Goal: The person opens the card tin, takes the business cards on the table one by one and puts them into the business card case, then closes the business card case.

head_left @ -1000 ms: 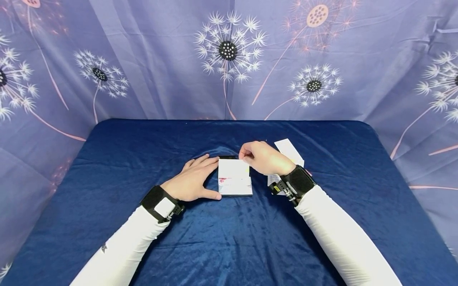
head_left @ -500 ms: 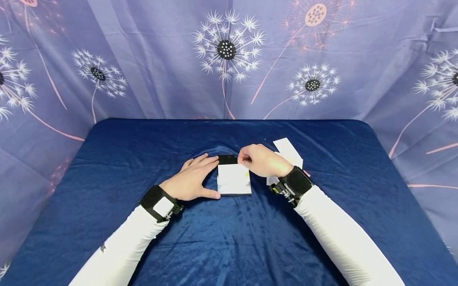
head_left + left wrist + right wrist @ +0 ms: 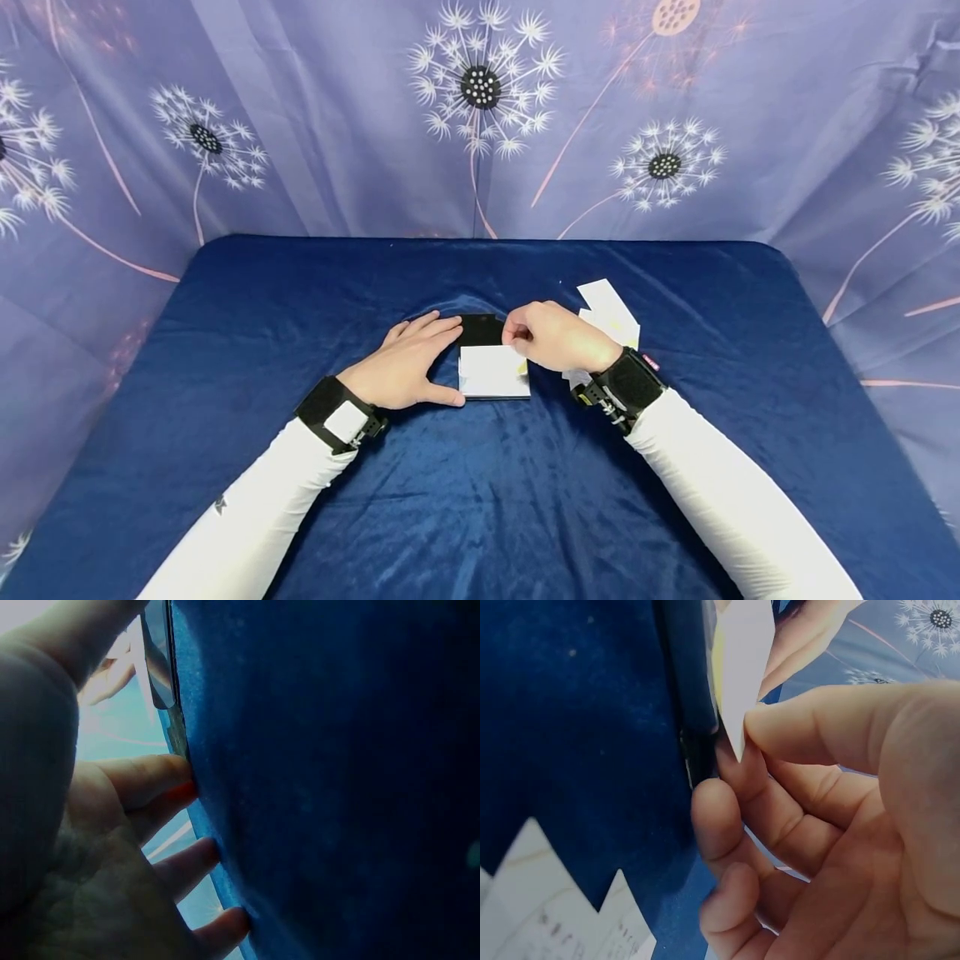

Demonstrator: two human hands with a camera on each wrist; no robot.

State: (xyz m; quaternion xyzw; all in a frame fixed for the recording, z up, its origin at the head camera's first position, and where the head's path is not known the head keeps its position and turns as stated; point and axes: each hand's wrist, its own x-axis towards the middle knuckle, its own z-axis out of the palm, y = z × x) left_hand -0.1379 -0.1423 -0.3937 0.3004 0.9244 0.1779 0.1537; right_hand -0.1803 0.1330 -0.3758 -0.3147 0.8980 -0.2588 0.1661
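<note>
White sheet [image 3: 493, 372]: pretty much middle of the head view, a touch below centre, lying over the lower part of a flat black panel [image 3: 478, 330]. There's a bit of yellow [image 3: 522, 367] at its upper right corner.
Black panel: its dark upper part shows above the sheet, and a thin dark edge peeks out underneath. Looks glossy, with reflections at the upper left of the left wrist view.
Right hand [image 3: 553, 335]: just right of centre, thumb and index finger pinching the sheet's corner. The right wrist view shows that pointy corner between them, with the other fingers bent.
Left hand [image 3: 405, 362]: left of the panel, fingers long and spread, thumb held apart from the rest. Thumb tip is at the panel's lower left corner; can't really tell if it's pressing.
Loose papers [image 3: 613, 312]: right of centre, overlapping, partly hidden behind the right wrist. Some print shows at lower left in the right wrist view, too blurry to read.
Wrists: black straps [image 3: 633, 383] on both, white sleeves [image 3: 255, 508] below.
Setting: wrinkly blue cloth [image 3: 480, 500], purple dandelion-print curtain [image 3: 337, 125] across the top.
</note>
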